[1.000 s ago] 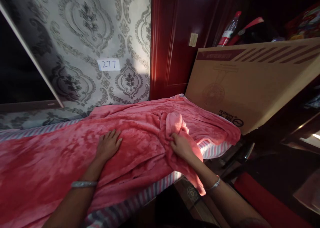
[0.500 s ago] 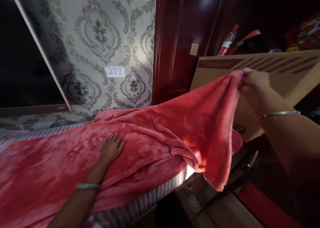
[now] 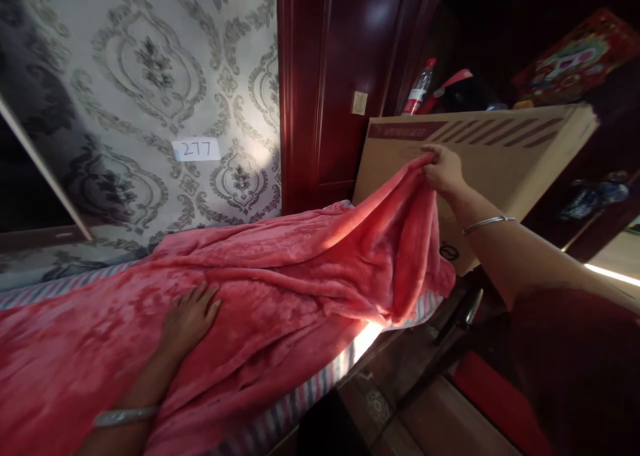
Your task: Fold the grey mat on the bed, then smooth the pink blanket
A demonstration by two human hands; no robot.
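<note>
A plush coral-red blanket (image 3: 280, 303) lies rumpled along a bed with a striped sheet (image 3: 300, 396). My left hand (image 3: 193, 319) rests flat on the blanket, fingers spread, with a bangle on the wrist. At the bed's right end, my right hand (image 3: 443, 169) pinches a corner of the blanket and holds it raised. From that grip the cloth slopes down in folds to the mattress. The raised part hangs in front of a large cardboard box (image 3: 480, 156).
Behind the bed are a patterned wall with a paper label (image 3: 197, 149) reading 277 and a dark red door panel (image 3: 330, 76). A bottle (image 3: 419, 89) stands by the box's top edge. A red item (image 3: 495, 403) lies low at the right. A dark screen (image 3: 30, 176) is at left.
My right hand has come lower and inward with the blanket corner, and the hanging end now lies closer to the bed. The view has shifted right; my left hand stays flat on the cloth.
</note>
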